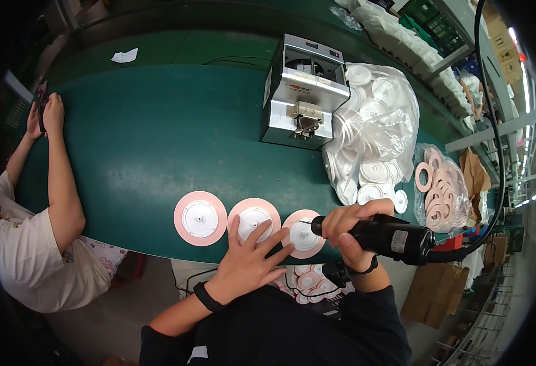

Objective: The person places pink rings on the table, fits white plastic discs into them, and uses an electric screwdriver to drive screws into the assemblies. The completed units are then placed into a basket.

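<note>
Three round discs with white centres and pink rims lie in a row along the near edge of the green table: the left disc (200,218), the middle disc (267,215) and the right disc (306,242). My left hand (246,265) is spread open, fingers resting over the middle disc and the edge of the right one. In my right hand (352,229) is a black electric screwdriver (385,238), lying sideways with its nose pointing left over the right disc. Whether its bit touches a screw is too small to tell.
A grey-black machine (307,91) stands at the back beside a clear bag of white discs (375,122). Right of that is a bag of pink rings (442,195). A black cable (501,152) hangs on the right. At left, a co-worker's hands (52,116) hold a phone. Finished-looking discs (310,282) sit below the table edge.
</note>
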### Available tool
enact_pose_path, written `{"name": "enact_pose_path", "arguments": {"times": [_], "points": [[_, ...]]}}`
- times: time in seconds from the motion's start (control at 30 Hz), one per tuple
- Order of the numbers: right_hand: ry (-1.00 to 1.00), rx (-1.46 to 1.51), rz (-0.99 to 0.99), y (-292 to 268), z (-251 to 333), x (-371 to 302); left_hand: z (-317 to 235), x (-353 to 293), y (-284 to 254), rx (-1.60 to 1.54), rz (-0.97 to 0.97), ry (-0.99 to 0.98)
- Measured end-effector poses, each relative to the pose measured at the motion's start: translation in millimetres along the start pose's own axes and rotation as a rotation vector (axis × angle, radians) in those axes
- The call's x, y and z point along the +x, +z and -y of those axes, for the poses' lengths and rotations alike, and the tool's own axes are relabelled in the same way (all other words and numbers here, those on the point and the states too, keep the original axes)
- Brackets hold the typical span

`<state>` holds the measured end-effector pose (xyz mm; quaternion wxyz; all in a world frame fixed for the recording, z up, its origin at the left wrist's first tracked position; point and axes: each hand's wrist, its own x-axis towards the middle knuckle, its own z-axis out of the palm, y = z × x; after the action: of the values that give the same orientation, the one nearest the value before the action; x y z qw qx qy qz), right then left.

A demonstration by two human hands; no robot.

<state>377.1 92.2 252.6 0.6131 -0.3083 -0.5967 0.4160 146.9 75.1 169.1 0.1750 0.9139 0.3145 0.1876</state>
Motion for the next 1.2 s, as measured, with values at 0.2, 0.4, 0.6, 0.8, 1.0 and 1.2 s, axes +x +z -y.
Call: {"name": "enact_pose_path", "arguments": {"times": [0.2, 0.4, 0.6, 0.8, 1.0, 1.2], "points": [[0.015, 0.004, 0.008, -1, -2, 0, 0, 1, -2, 0.023, 0.018, -0.006], [0.021, 0.001, 0.041, -1, -5, 0, 0, 0, 0, 0.029, 0.002, -0.003], [0.066, 0.137, 0.05, -1, -7, 0, 0, 0, 0, 0.009, -0.012, 0.008], [0.042, 0.111, 0.062, -3, -8, -3, 0, 0, 2, 0.001, -0.031, 0.012], [0.002, 0.069, 0.019, 4, -5, 17, 3, -1, 2, 0.003, -0.044, 0.008], [-0.148, 0.108, -0.053, 13, -34, 75, 1, 2, -1, 0.021, -0.056, 0.029]]}}
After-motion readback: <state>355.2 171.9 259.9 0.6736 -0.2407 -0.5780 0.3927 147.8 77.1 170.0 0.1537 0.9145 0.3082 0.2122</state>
